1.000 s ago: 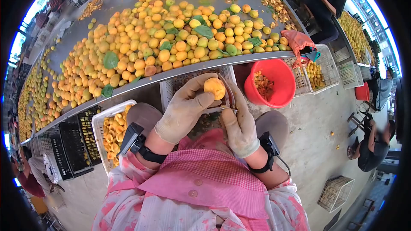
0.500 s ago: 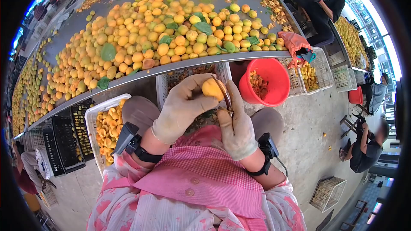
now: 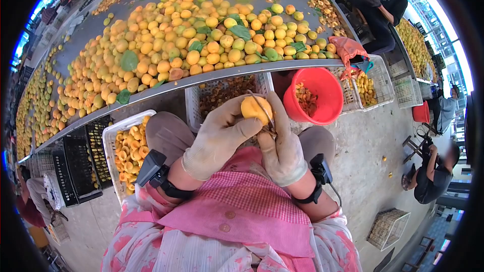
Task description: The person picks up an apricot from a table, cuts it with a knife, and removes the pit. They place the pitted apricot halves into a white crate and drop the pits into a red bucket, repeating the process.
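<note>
My left hand (image 3: 218,133), in a pale work glove, is closed around a yellow-orange apricot (image 3: 254,111). In my right hand (image 3: 285,153), also gloved, is a small knife (image 3: 266,107) with a thin, dark, curved blade. Its blade lies against the right side of the fruit, and its handle is mostly hidden by my fingers. Both hands meet above my lap. Under them, a white crate (image 3: 193,113) holds orange-brown scraps.
A metal table (image 3: 166,84) carries a big heap of apricots (image 3: 151,45) and leaves. On the right is a red bucket (image 3: 333,98) with scraps; on the left, a white crate (image 3: 108,141) of cut fruit. A person (image 3: 433,171) sits at far right.
The apricot has turned and tilted in my left hand, and the blade now crosses its near right face. Both hands have dropped slightly.
</note>
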The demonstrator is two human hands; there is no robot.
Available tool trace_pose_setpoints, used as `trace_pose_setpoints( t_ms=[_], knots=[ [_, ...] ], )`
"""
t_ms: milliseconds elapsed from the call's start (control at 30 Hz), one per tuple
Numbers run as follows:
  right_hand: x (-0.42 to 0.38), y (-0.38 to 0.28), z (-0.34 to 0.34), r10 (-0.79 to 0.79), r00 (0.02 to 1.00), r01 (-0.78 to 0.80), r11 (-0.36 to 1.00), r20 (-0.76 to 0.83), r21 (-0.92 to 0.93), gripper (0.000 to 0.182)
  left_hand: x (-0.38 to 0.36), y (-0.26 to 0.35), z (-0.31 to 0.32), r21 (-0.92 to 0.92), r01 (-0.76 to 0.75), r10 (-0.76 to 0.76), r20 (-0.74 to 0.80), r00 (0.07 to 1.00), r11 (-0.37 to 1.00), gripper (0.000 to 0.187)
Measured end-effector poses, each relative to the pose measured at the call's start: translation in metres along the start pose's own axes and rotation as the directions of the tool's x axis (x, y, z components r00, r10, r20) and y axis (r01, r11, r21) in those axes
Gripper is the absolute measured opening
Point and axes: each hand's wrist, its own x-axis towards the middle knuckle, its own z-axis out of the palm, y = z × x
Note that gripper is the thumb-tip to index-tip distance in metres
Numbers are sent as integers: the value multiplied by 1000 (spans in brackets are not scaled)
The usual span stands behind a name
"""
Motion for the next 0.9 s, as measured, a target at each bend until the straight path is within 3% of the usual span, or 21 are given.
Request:
trace_pose_setpoints(
  t_ms=[33,100,233,300,367,433,467,533,600,667,733,800,867,900],
  knots=[
    [0,0,-2,1,1000,-1,1000,-4,1,66,-1,4,-1,2,2,-2,3,1000,1000,41],
    [1,1,-4,40,998,-35,997,55,-74,66,-3,13,1,420,-46,46,9,999,906,41],
    [5,5,2,64,997,-64,998,42,-2,67,1,2,1,257,-21,25,-12,1000,966,40],
    [2,12,9,-42,997,42,999,-60,9,68,0,-10,4,-254,45,-48,-7,999,966,41],
    [1,13,11,-90,990,90,996,-108,2,69,1,-6,6,-223,41,-43,-2,999,974,43],
    [-1,11,7,-98,988,98,995,-121,-6,69,1,1,6,-14,23,-22,20,1000,1000,45],
    [1,8,1,-77,995,76,997,-55,-14,69,1,6,6,-15,24,-23,21,999,1000,45],
    [3,11,-4,-51,999,51,998,11,-22,69,-1,13,6,394,-72,50,65,997,916,45],
    [8,16,-6,-127,992,128,990,27,-51,69,1,9,4,298,-28,18,38,999,954,46],
    [9,15,-1,-107,994,106,993,-5,-54,69,4,5,6,202,6,-9,16,1000,979,46],
    [8,16,5,-90,995,88,995,-32,-51,68,2,-1,11,-253,93,-114,-71,991,963,47],
    [7,18,10,-169,977,164,985,-131,-50,68,1,0,10,-234,86,-105,-71,992,968,47],
    [6,16,6,-132,988,130,991,-83,-34,67,-2,2,10,-215,85,-102,-69,992,973,48],
    [6,16,5,-114,991,113,993,-63,-29,67,-4,7,12,32,-4,7,-111,994,999,47]
  ],
)
